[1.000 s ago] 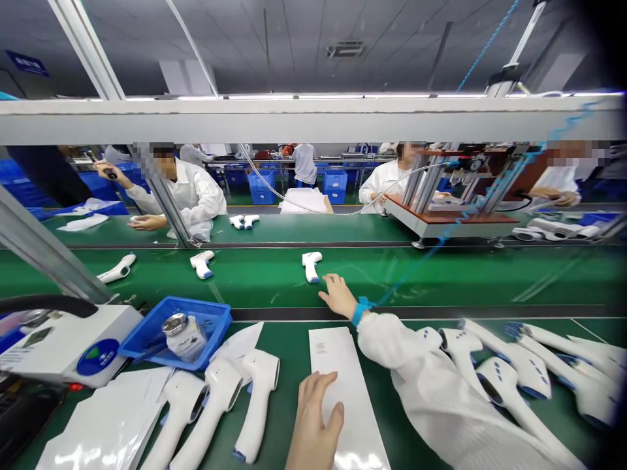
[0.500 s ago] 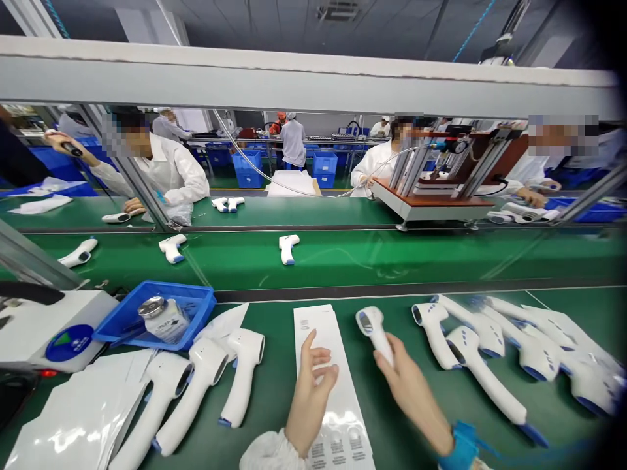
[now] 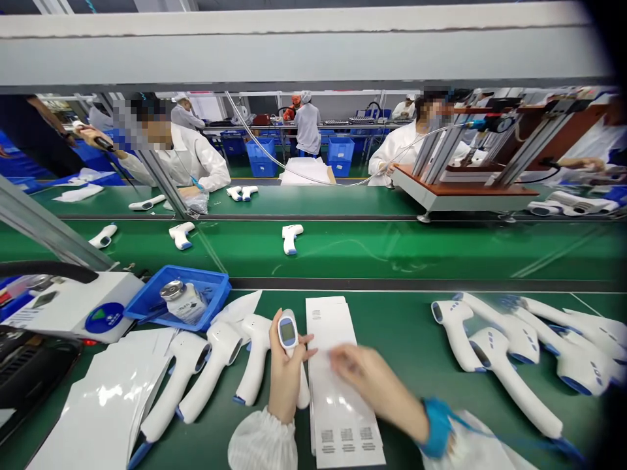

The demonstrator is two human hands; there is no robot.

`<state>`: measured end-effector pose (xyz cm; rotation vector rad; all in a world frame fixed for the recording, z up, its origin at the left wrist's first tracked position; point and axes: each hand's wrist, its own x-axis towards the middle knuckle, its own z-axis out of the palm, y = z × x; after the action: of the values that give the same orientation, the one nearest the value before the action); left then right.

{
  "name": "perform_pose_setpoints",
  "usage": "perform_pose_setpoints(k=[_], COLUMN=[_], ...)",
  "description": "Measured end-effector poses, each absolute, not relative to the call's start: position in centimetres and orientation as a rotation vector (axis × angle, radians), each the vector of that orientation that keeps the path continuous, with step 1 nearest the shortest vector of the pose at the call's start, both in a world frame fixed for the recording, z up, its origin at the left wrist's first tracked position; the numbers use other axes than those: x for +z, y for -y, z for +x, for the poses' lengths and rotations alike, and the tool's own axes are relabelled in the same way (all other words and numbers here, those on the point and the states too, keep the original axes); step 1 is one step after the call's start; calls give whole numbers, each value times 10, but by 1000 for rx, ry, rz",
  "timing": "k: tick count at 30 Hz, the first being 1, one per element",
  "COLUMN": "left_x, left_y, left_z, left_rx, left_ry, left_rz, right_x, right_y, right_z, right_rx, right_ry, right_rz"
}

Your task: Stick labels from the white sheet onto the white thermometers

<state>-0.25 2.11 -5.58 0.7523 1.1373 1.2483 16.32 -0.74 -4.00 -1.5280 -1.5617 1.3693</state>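
My left hand point(image 3: 287, 372) is closed around a white infrared thermometer point(image 3: 288, 331), holding it upright with its small grey screen facing me. Just to the right, my right hand point(image 3: 365, 378) hovers over or touches a stack of white label sheets point(image 3: 337, 411) printed with small dark blocks; its fingers are smeared by motion. A blue wrist strap point(image 3: 435, 427) with a cord is on my right wrist. Left of my left hand, several white thermometers point(image 3: 223, 365) lie on the green bench. More thermometers point(image 3: 514, 378) lie in a group at the right.
A blue tray point(image 3: 215, 281) holds a metal-capped bottle point(image 3: 183, 300). White sheets point(image 3: 93, 411) and a white machine point(image 3: 110, 303) are at the left. Beyond, thermometers point(image 3: 292, 239) sit on a green conveyor point(image 3: 372, 251). A metal frame point(image 3: 294, 49) crosses above; co-workers sit opposite beside a fixture point(image 3: 465, 192).
The thermometer has passed from my right hand to my left. My right hand has moved left, over the label sheets. The camera view has shifted a little.
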Motion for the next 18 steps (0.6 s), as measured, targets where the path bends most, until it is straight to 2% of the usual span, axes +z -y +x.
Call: perform_pose_setpoints(k=[2,4,9,18], left_x=[-60,-66,-80,-81], left_y=[-35,-49,-73,-75], left_z=[0,4,10,11], left_rx=[1275,1281,1285,1282], left_ry=[-1087,-1081,-1074,-1071], left_rz=[764,788,878,905], right_x=[-51,-64,-87,-90], right_y=[-30,-62,-92,-103], right_z=[166,164,155,149], right_rx=[891,656,599,604], right_ry=[1698,1764,1778,1770], right_rz=[-1572,-1585,-1612,-1649])
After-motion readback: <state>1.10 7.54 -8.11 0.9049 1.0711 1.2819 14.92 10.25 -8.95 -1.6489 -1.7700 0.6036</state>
